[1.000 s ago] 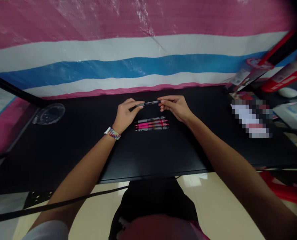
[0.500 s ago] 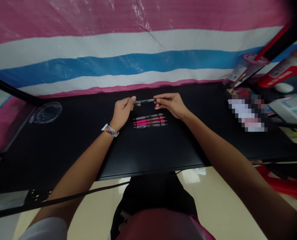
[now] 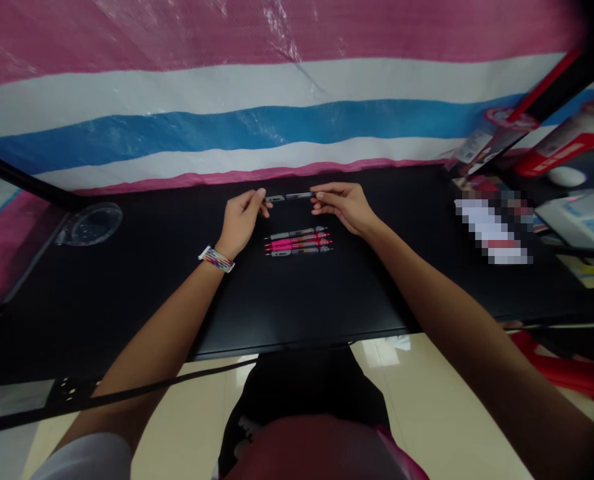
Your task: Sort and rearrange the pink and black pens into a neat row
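A clear pen with a grey grip [image 3: 291, 197] is held sideways above the black table between my two hands. My left hand [image 3: 243, 213], with a colourful band at its wrist, pinches the pen's left end. The right end is between the thumb and fingers of my right hand [image 3: 345, 205]. Nearer to me, several pens lie side by side on the table: a grey one [image 3: 289, 235] at the back, pink ones [image 3: 284, 245] in the middle and another grey one [image 3: 281, 253] in front.
A clear round plastic lid [image 3: 91, 225] lies at the table's left. To the right stand a plastic cup [image 3: 477, 143] and a red-and-white container [image 3: 561, 143], near a white round object [image 3: 567, 176] and papers. A striped sheet [image 3: 277, 123] hangs behind the table [image 3: 301, 307].
The held pen has risen slightly and turned, so its grey part now faces the camera. My left hand has shifted a little to the left.
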`<state>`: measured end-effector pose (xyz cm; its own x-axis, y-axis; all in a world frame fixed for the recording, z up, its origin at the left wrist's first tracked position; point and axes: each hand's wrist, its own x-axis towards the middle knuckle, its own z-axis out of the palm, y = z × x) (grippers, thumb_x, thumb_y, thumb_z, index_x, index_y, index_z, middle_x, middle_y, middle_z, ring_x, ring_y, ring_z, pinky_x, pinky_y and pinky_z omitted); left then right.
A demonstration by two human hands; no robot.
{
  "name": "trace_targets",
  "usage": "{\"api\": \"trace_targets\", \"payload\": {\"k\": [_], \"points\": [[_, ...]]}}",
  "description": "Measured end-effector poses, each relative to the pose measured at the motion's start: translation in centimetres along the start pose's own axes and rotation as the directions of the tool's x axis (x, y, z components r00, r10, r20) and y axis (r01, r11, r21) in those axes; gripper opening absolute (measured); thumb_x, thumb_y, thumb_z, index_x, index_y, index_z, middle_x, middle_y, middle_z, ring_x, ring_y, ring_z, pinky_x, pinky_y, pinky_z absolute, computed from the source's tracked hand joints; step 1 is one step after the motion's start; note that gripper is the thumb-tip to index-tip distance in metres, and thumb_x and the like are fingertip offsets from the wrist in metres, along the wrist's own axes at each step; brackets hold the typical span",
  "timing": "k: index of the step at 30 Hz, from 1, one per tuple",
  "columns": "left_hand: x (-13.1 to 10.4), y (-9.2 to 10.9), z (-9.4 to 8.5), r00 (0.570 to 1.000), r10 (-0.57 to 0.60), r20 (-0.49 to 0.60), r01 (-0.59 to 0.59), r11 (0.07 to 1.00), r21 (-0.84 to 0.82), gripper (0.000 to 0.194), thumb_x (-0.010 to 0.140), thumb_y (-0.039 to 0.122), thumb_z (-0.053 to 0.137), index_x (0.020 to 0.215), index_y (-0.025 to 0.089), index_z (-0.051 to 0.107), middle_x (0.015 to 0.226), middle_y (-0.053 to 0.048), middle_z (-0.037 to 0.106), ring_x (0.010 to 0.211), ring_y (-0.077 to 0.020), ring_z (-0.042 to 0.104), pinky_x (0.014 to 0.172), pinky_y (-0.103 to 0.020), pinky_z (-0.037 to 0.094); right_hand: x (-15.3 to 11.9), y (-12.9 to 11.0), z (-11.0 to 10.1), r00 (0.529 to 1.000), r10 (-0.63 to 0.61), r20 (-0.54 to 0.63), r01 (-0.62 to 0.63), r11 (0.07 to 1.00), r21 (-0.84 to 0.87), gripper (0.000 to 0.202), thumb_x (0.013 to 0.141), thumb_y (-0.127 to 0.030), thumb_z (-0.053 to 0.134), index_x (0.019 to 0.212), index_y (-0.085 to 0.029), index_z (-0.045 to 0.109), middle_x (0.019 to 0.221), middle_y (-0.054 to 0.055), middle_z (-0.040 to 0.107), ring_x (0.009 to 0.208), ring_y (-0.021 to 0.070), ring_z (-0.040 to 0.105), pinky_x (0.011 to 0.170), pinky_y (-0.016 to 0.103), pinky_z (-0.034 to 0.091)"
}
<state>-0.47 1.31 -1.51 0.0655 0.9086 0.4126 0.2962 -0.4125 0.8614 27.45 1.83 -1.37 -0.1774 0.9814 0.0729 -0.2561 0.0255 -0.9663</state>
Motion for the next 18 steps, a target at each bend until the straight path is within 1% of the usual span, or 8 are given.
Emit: {"api": "trace_targets", "payload": {"k": [3, 5, 7, 8, 10, 12, 14, 18], "points": [[0.05, -0.05, 0.03, 0.999, -0.011, -0.038, 0.010, 1.000, -0.017, 0.035, 0.098, 0.056, 0.086, 0.109, 0.024, 0.076, 0.087, -0.002, 0.078, 0.081, -0.0173, 0.074, 0.082, -0.032, 0.060, 0.04, -0.08, 0.00, 1.000, 0.013, -0.009, -0.013, 1.000, -0.009, 0.044, 0.073, -0.045, 0.107, 0.103, -0.017, 0.089, 0.092, 0.007, 0.083, 0.082, 0.0197, 0.080, 0.087, 0.041, 0.075], [0.05, -0.06, -0.02, 1.000, 0.003, -0.017, -0.003, 1.000, 0.000, 0.035, 0.096, 0.055, 0.089, 0.103, 0.023, 0.076, 0.089, -0.003, 0.079, 0.083, -0.0176, 0.074, 0.083, -0.032, 0.060, 0.03, -0.10, 0.00, 1.000, 0.012, -0.013, -0.012, 1.000, -0.010, 0.042, 0.075, -0.044, 0.106, 0.103, -0.017, 0.089, 0.092, 0.007, 0.083, 0.082, 0.0198, 0.079, 0.088, 0.042, 0.075], [0.04, -0.10, -0.07, 1.000, 0.009, 0.014, -0.009, 1.000, 0.020, 0.033, 0.103, 0.054, 0.080, 0.094, 0.023, 0.074, 0.084, -0.003, 0.077, 0.080, -0.0177, 0.073, 0.083, -0.034, 0.060, 0.01, -0.11, 0.00, 1.000, 0.011, -0.014, -0.011, 1.000, -0.012, 0.041, 0.076, -0.043, 0.105, 0.103, -0.018, 0.089, 0.092, 0.007, 0.083, 0.082, 0.0200, 0.079, 0.089, 0.043, 0.075], [0.03, -0.13, -0.08, 1.000, 0.007, 0.017, -0.008, 1.000, 0.017, 0.030, 0.105, 0.052, 0.078, 0.096, 0.024, 0.074, 0.083, -0.003, 0.077, 0.080, -0.0178, 0.073, 0.083, -0.034, 0.060, 0.00, -0.11, 0.01, 1.000, 0.012, -0.013, -0.012, 1.000, -0.013, 0.041, 0.076, -0.043, 0.105, 0.103, -0.018, 0.089, 0.091, 0.007, 0.082, 0.082, 0.0200, 0.079, 0.089, 0.043, 0.075], [0.02, -0.23, -0.09, 1.000, 0.001, -0.003, -0.001, 1.000, -0.006, 0.023, 0.100, 0.044, 0.085, 0.105, 0.024, 0.074, 0.089, -0.003, 0.078, 0.086, -0.0182, 0.075, 0.085, -0.034, 0.061, 0.00, -0.09, 0.03, 1.000, 0.011, -0.014, -0.011, 1.000, -0.007, 0.041, 0.075, -0.043, 0.105, 0.102, -0.018, 0.089, 0.091, 0.007, 0.082, 0.082, 0.0199, 0.078, 0.088, 0.043, 0.075], [0.05, -0.35, -0.10, 1.000, -0.007, -0.028, 0.006, 1.000, -0.023, 0.025, 0.095, 0.039, 0.090, 0.107, 0.025, 0.073, 0.094, -0.003, 0.079, 0.090, -0.0185, 0.076, 0.086, -0.033, 0.060, 0.01, -0.06, 0.05, 1.000, 0.005, -0.011, -0.005, 1.000, 0.008, 0.041, 0.074, -0.044, 0.106, 0.101, -0.018, 0.089, 0.091, 0.007, 0.082, 0.083, 0.0199, 0.078, 0.088, 0.042, 0.075], [0.10, -0.45, -0.17, 0.999, -0.005, -0.037, 0.005, 1.000, -0.003, 0.022, 0.100, 0.042, 0.084, 0.095, 0.024, 0.073, 0.088, -0.003, 0.077, 0.084, -0.0175, 0.073, 0.082, -0.033, 0.059, 0.04, -0.02, 0.05, 1.000, -0.007, -0.006, 0.007, 1.000, 0.025, 0.042, 0.073, -0.045, 0.106, 0.101, -0.018, 0.088, 0.090, 0.007, 0.081, 0.083, 0.0199, 0.078, 0.088, 0.043, 0.075], [0.25, -0.59, -0.47, 0.997, 0.009, -0.080, -0.003, 0.997, 0.072, 0.048, 0.112, 0.052, 0.066, 0.073, 0.024, 0.068, 0.063, 0.000, 0.063, 0.061, -0.0143, 0.059, 0.069, -0.033, 0.052, 0.09, -0.01, -0.08, 0.999, -0.039, -0.029, 0.039, 0.999, 0.013, 0.043, 0.071, -0.046, 0.105, 0.100, -0.019, 0.087, 0.089, 0.006, 0.080, 0.085, 0.0202, 0.077, 0.088, 0.043, 0.075]]}}
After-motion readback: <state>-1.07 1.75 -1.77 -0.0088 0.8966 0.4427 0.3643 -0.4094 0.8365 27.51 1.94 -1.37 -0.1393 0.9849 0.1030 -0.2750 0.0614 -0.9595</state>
